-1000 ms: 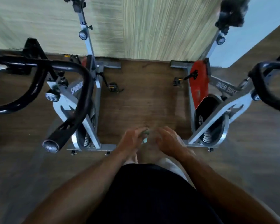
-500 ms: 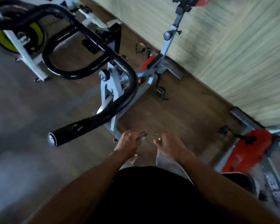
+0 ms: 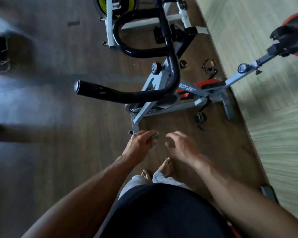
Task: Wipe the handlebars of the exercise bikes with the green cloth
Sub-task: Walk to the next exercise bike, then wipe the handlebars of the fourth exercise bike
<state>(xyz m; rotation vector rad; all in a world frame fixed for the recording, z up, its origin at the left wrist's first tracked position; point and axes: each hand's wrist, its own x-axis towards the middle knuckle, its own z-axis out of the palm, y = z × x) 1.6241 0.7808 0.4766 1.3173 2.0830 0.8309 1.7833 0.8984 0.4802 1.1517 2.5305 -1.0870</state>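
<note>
My left hand (image 3: 141,143) holds the bunched green cloth (image 3: 154,136), of which only a small grey-green bit shows past the fingers. My right hand (image 3: 181,146) hovers beside it, fingers loosely curled and holding nothing. Both hands are in front of my waist, below and short of the black handlebar (image 3: 127,97) of the grey exercise bike (image 3: 193,102). The handlebar's capped end points left, and its loop curves up and away toward the bike's stem. Neither hand touches the bar.
A second bike with a yellow-rimmed flywheel (image 3: 113,7) stands farther back. The grey bike's seat (image 3: 291,40) sticks out at right near the pale wall (image 3: 265,83). Loose pedals (image 3: 210,66) lie on the wooden floor. My bare feet (image 3: 162,169) are below the hands. A blurred dark shape is at far left.
The view has swung left, so the grey bike now lies ahead and the red bike has left the frame. My hands have drifted slightly apart, the cloth staying in the left.
</note>
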